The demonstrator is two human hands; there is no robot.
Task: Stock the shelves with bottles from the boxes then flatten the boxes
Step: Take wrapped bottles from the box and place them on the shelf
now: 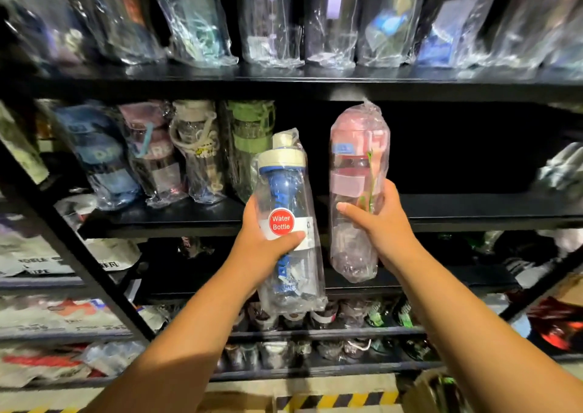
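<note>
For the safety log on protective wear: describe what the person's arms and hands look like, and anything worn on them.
Arms and hands are bare. The left hand and right hand wear no gloves, and no rings show. The left arm and right arm carry no sleeve, watch or bracelet as far as the frame reaches. No tattoos are visible.
</note>
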